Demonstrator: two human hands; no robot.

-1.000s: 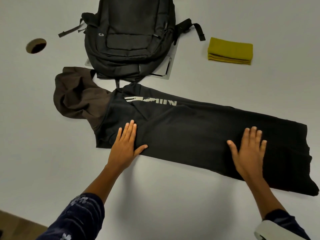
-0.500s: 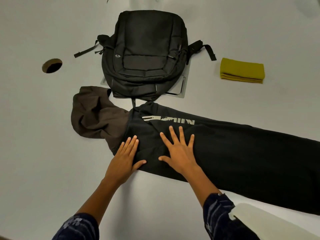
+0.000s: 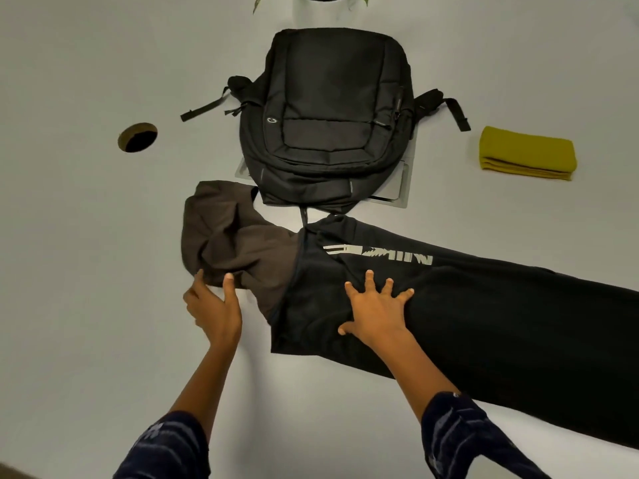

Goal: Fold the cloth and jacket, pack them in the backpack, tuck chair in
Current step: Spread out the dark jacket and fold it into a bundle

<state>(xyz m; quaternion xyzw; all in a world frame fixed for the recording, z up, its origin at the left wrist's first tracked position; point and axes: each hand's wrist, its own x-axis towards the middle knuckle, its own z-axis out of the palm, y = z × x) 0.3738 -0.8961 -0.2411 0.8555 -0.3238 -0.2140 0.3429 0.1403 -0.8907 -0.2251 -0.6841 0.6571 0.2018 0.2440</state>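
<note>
The white table (image 3: 86, 323) carries everything in front of you. Largest on it is the black jacket (image 3: 501, 326), folded into a long band that runs from the middle of the table out past the right edge of view, white lettering facing up near its far edge. Its brown hood (image 3: 235, 236) lies bunched at the left end. Just beyond the jacket the black backpack (image 3: 328, 115) lies flat with its front up and looks zipped shut, resting on a flat grey panel (image 3: 404, 188) whose near corners show beneath it. The yellow cloth (image 3: 527, 153) sits already folded, well to the right of the backpack. A round cable hole (image 3: 137, 137) opens in the table at the left.

Your right hand (image 3: 377, 312) presses flat on the jacket's chest with fingers spread wide. Your left hand (image 3: 214, 305) pinches the near edge of the hood between thumb and fingers.
</note>
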